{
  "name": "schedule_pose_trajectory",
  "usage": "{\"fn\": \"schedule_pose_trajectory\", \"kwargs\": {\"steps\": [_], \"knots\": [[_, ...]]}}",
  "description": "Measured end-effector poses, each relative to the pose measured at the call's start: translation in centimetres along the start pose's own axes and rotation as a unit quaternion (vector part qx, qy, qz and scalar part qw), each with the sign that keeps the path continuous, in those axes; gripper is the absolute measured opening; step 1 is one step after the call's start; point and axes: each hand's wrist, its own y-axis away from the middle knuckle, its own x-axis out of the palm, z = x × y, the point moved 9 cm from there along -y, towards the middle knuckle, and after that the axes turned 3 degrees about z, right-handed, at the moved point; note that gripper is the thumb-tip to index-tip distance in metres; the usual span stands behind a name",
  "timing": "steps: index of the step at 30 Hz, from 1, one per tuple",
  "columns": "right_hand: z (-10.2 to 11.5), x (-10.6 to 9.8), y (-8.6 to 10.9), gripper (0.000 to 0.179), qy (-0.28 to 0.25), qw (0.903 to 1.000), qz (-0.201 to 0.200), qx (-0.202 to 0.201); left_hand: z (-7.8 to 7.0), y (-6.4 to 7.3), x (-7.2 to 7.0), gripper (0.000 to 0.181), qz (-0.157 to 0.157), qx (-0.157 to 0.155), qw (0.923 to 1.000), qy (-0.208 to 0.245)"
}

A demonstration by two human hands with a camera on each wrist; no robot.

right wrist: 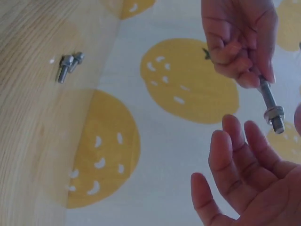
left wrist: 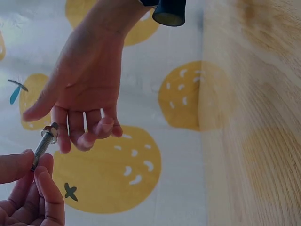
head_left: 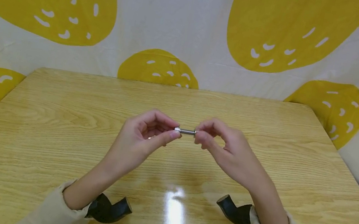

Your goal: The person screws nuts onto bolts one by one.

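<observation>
A small metal bolt point(head_left: 187, 131) is held level between the two hands, above the table. My left hand point(head_left: 138, 137) pinches one end of it between thumb and fingertips. Toward the other end sit a nut and washer point(right wrist: 273, 114), with a short tip of the bolt sticking out past them. Around that end my right hand point(head_left: 229, 151) has its thumb and fingers spread; both wrist views show a gap between its fingertips point(right wrist: 222, 141) and the nut. From the head view the right thumb and forefinger overlap the nut.
Two more bolts with nuts point(right wrist: 66, 61) lie close together on the wooden table point(head_left: 70, 110), seen in the right wrist view. A white cloth point(head_left: 173, 17) with yellow fruit prints hangs behind the table. A black curved piece point(head_left: 234, 211) juts from each sleeve cuff.
</observation>
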Motion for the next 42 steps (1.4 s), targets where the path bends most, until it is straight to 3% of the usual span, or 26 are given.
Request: {"fn": "schedule_pose_trajectory", "kwargs": {"steps": [4, 6, 7, 12, 21, 24, 27, 32, 34, 37, 42], "knots": [[0.5, -0.2, 0.1, 0.02, -0.003, 0.9995, -0.011, -0.03, 0.0, 0.0, -0.1, 0.017, -0.004, 0.001, 1.0, -0.002], [0.7, -0.1, 0.1, 0.01, -0.006, 0.9991, -0.012, -0.039, 0.0, 0.0, 0.0, 0.017, -0.002, 0.005, 1.0, -0.003], [0.7, -0.1, 0.1, 0.005, -0.005, 0.9992, -0.012, -0.038, 0.0, 0.0, 0.0, 0.017, 0.0, 0.006, 1.0, -0.001], [0.0, 0.2, -0.1, 0.025, -0.003, 1.0, 0.005, -0.007, -0.1, 0.0, 0.1, 0.017, 0.004, 0.005, 1.0, 0.001], [0.7, -0.2, 0.1, 0.005, -0.006, 0.9994, -0.011, -0.032, -0.1, 0.0, 0.0, 0.018, 0.001, 0.007, 1.0, -0.004], [0.4, -0.1, 0.0, 0.019, 0.002, 0.9999, -0.007, -0.01, -0.1, 0.0, 0.1, 0.018, 0.004, 0.008, 1.0, 0.0], [0.3, -0.1, 0.0, 0.015, 0.006, 1.0, -0.004, -0.002, -0.1, 0.0, 0.1, 0.018, 0.003, 0.005, 1.0, -0.002], [1.0, -0.3, 0.2, 0.02, -0.005, 0.9991, -0.013, -0.041, 0.0, 0.0, 0.0, 0.018, -0.002, 0.004, 1.0, -0.006], [1.2, -0.2, 0.2, 0.015, -0.006, 0.9987, -0.014, -0.048, 0.0, 0.0, 0.0, 0.018, -0.001, 0.005, 1.0, -0.005], [0.8, 0.0, 0.1, 0.007, -0.003, 0.9995, -0.008, -0.029, -0.1, 0.0, 0.1, 0.018, 0.003, 0.004, 1.0, 0.0], [-0.1, 0.7, -0.2, 0.028, 0.002, 0.9997, 0.023, 0.004, 0.1, 0.0, 0.2, 0.018, 0.001, -0.004, 1.0, -0.002]]}}
